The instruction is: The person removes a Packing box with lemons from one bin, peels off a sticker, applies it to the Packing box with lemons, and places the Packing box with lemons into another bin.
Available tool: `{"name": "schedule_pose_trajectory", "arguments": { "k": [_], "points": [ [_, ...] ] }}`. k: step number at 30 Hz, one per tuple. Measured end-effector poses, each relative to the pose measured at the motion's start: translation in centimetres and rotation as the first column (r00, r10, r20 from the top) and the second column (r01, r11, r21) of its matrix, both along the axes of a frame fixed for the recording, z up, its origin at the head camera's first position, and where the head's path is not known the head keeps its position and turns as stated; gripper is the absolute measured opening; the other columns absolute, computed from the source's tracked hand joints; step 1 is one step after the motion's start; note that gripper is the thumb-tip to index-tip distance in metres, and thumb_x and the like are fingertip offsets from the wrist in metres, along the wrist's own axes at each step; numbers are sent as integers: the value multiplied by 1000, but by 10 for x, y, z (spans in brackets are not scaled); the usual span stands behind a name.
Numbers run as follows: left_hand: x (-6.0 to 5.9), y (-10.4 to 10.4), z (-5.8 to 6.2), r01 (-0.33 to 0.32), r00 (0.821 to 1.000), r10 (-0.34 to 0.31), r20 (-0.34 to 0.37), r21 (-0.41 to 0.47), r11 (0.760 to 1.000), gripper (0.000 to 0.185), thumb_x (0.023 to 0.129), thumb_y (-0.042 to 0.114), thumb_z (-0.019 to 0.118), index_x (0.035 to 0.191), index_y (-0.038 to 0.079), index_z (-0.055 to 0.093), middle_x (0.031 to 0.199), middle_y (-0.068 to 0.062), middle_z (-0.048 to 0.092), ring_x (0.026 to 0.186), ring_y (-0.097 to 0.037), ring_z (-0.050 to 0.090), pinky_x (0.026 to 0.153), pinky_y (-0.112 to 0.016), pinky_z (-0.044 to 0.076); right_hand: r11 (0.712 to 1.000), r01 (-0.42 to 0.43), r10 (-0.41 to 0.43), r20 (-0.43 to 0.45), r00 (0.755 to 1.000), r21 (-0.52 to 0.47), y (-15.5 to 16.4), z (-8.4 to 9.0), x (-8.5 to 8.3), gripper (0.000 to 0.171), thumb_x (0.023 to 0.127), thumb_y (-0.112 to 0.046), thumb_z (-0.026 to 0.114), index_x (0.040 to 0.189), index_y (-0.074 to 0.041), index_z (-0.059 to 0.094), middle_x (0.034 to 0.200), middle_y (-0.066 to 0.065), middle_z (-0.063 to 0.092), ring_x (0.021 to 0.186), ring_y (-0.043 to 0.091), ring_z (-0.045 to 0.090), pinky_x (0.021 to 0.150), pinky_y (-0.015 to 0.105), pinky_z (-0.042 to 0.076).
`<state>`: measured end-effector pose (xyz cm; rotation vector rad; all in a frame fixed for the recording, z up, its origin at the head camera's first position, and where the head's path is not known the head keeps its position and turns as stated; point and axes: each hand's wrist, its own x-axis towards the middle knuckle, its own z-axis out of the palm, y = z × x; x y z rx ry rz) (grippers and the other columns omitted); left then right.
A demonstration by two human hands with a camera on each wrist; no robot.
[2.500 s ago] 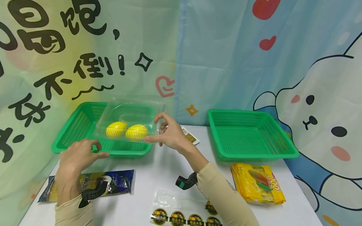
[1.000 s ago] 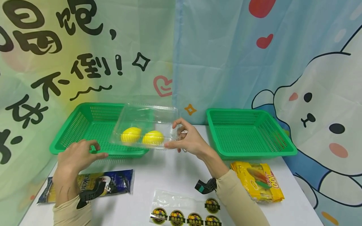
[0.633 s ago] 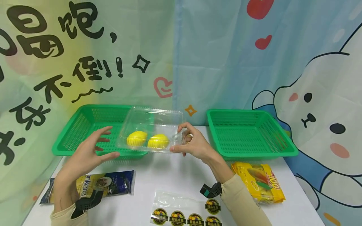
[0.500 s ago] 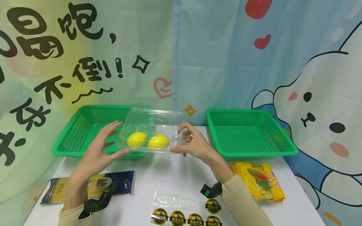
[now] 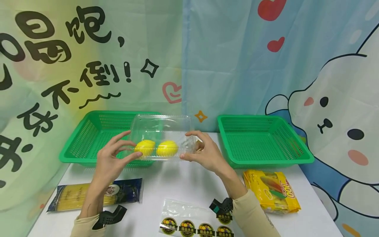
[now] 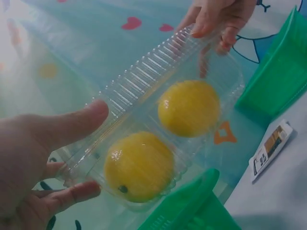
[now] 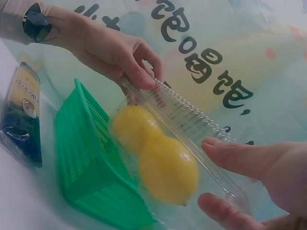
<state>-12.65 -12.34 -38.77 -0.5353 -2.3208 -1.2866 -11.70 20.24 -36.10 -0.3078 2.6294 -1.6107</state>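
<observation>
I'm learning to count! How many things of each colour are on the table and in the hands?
Yellow lemons: 2
Green baskets: 2
Clear box: 1
Yellow snack bag: 1
Dark blue pasta packet: 1
Sticker sheet: 1
Total: 8

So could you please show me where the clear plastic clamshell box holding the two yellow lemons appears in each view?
Head: clear plastic clamshell box centre, between both hands.
Left wrist: box fills the middle.
Right wrist: box runs diagonally across the centre.
Shared landmark: green plastic basket.
</observation>
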Motion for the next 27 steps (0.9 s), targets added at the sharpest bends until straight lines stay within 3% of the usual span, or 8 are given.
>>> {"name": "schedule_pose_trajectory", "arguments": {
  "k": [4,7,16,27],
  "points": [
    [1,2,-1,4,1000,-4,3,18,1000,29,76,7,93,102,8,79,145,-9,63,93,-13,75,100,-4,43,999,38,-37,-50,998,28,1,0,6,69,81,-32,93,142,-29,60,171,-3,29,81,23,64,74,37,56],
    [2,4,-1,17,1000,-17,-6,26,1000,28,76,5,93,101,8,80,143,-12,64,91,-9,74,101,-5,43,999,46,-44,-55,998,23,3,-2,9,67,81,-31,93,141,-27,61,171,-4,31,80,21,65,72,35,58],
    [4,8,-3,33,999,-33,-30,13,999,28,75,4,93,99,7,80,142,-13,65,89,-26,76,95,-5,47,999,47,-45,-79,996,15,9,-6,12,67,80,-31,93,140,-24,63,169,-4,35,81,21,65,70,32,59],
    [7,11,-2,55,998,-54,-20,20,998,27,75,5,93,98,8,80,143,-12,64,89,-24,75,95,-5,47,998,70,-69,-95,993,9,12,-6,19,65,79,-31,94,137,-26,64,168,-4,37,79,20,65,70,30,59]
  ]
}}
